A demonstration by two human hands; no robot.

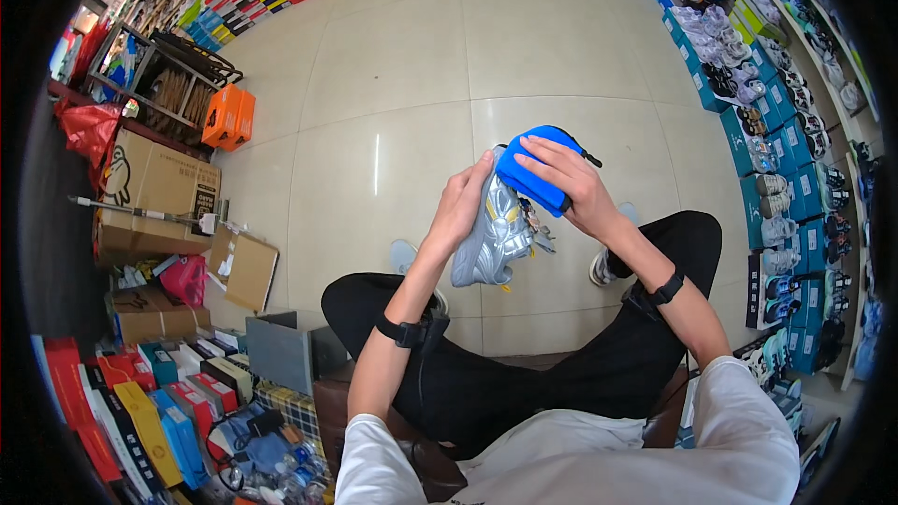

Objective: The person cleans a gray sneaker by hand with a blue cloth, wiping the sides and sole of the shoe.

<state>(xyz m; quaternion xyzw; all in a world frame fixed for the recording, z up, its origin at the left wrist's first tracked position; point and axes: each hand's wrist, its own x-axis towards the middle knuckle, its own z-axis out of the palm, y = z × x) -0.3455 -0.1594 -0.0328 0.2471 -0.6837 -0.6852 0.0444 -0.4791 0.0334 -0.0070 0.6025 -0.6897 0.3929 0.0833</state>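
Observation:
My left hand [459,203] grips a silver-grey sneaker [501,224] along its sole, holding it in the air in front of my knees. The shoe has yellow accents, and something small and multicoloured hangs by its upper. My right hand [572,179] holds a bright blue soft pad [530,168] with black trim and a short black tab. Fingers lie spread over the top of the pad, which covers one end of the shoe. That covered end and the pad's underside are hidden.
Stacked shoeboxes and sneakers [779,224] line the right wall. Orange boxes [229,118], a large cardboard carton [158,189] and a metal-framed rack [165,77] stand at left. More shoeboxes [147,428] and plastic bottles [298,473] sit at lower left. Pale tiles [393,84] cover the floor.

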